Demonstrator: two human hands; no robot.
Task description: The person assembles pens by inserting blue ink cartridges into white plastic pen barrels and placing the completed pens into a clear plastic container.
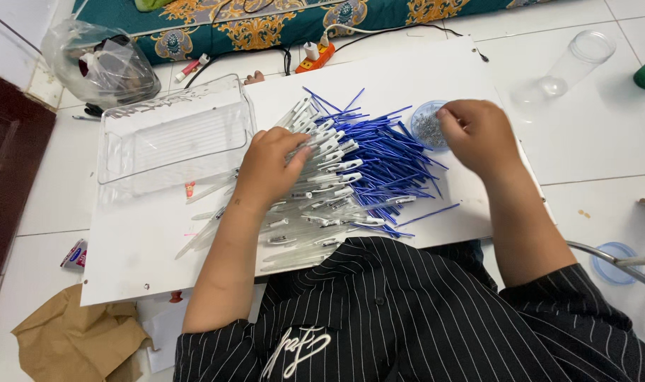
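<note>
Striped black shirt (pixel 407 311) fills the bottom edge, person sits at a white board (pixel 124 247) laid on the floor.

L hand (pixel 269 170) lies on the heap of clear pen barrels (pixel 315 191), fingers curled narrow round a few barrels at the top of the heap. R hand (pixel 478 134) sits over the small blue dish (pixel 427 126) of tiny metal bits, fingertips pinched in; can't tell if anything is actually between them. Blue refills (pixel 386 155) fan out betw the two hands, just beside the barrels, partly under them.

To do the step well imo: take one piece per pinch, keep the barrel steady in L hand, don't sweep the refills off the board's near edge.

Clear plastic bin (pixel 174 134) at board's far left, looks empty. Surroundings: white tile floor (pixel 598 148), patterned teal mattress (pixel 280 21) at top, orange power strip (pixel 315 56), knotted plastic bag (pixel 100 67), clear jar (pixel 573 64) lying on its side far right, crumpled brown paper (pixel 75 339) near left.
</note>
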